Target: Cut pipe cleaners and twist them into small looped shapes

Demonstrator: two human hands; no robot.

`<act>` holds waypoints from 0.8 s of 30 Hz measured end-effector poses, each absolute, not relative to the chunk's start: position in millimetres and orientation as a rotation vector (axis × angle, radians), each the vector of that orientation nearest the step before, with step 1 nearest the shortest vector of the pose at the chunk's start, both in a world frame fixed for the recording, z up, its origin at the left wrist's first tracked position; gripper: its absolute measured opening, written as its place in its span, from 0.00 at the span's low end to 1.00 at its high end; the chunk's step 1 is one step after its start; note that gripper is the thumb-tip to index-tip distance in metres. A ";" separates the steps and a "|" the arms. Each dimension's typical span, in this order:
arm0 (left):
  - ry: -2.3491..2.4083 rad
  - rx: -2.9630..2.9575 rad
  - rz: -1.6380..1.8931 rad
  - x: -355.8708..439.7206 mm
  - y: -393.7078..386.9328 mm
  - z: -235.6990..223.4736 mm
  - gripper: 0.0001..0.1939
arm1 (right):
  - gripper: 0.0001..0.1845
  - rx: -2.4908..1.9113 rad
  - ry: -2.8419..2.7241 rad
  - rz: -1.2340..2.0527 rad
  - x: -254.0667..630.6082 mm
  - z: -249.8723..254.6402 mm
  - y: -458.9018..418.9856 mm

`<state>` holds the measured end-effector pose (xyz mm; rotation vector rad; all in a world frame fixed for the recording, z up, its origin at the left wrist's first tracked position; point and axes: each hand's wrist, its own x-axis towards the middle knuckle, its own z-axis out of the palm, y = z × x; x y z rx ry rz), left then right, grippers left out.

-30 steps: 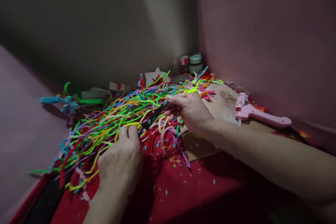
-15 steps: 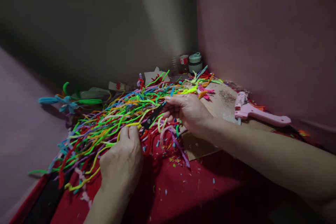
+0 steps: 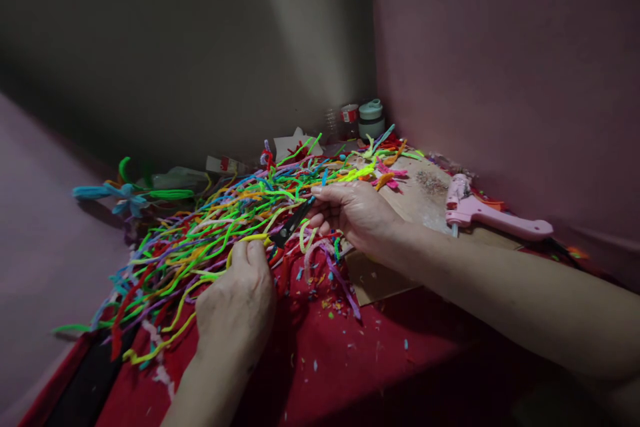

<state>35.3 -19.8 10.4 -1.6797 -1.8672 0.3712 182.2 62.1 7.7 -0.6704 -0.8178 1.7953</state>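
My left hand is closed round the yellow handles of a pair of scissors. The dark blades point up and right toward my right hand. There, thumb and forefinger are pinched on a blue pipe cleaner, whose short end sticks up above the fingers. The blade tips reach the pinched fingertips; whether they touch the pipe cleaner I cannot tell. Beneath and behind both hands spreads a tangled heap of multicoloured pipe cleaners.
On the right, a pink glue gun rests on a stained board. A lidded pale green container and a red-topped jar stand at the back. Coloured snippets litter the red cloth. A blue pipe-cleaner flower lies at left.
My left hand has shifted slightly to the right, and the scissors' blades look closer together. My right hand has barely moved and keeps its pinch.
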 end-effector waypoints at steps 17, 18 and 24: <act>-1.861 -1.660 0.383 37.0 -18.8 8.9 0.18 | 0.13 -0.695 -0.847 1.769 180.4 7.2 60.9; -1.860 -1.667 0.383 36.6 -18.6 8.1 0.18 | 0.13 -0.698 -0.846 1.770 180.2 7.5 60.9; -1.861 -1.717 0.392 33.8 -17.1 2.2 0.20 | 0.14 -0.711 -0.836 1.778 179.2 9.5 59.1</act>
